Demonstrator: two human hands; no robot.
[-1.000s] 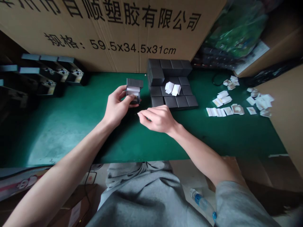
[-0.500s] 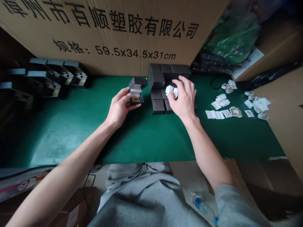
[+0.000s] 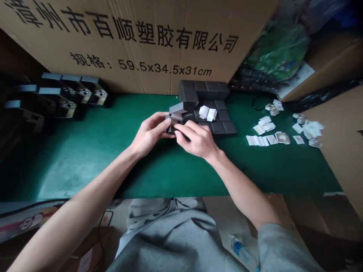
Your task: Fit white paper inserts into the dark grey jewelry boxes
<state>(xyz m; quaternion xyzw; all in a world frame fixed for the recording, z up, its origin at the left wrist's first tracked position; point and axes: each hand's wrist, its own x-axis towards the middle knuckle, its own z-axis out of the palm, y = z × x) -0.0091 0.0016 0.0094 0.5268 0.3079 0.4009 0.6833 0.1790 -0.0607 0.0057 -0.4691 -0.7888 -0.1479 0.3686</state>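
My left hand [image 3: 148, 134] is closed around a small black jewellery box [image 3: 178, 109], whose lid stands up and shows a pale lining. The fingers of my right hand [image 3: 198, 139] reach to the mouth of this box, the index finger stretched out and the thumb a little below it. I see nothing held between them, and they partly hide the inside of the box. Just behind, two folded white inserts [image 3: 208, 113] lie on a block of closed black boxes [image 3: 224, 127].
Several black boxes with raised lids [image 3: 98, 92] stand at the left. White folded pieces [image 3: 258, 140] lie in groups on the green table [image 3: 159, 175] at the right. A large printed carton [image 3: 136, 49] forms the back, with a clear bag [image 3: 280, 49] at the back right.
My right hand has left the white inserts on the black boxes and come down left to the opened box. My left hand has carried that box slightly right and nearer.
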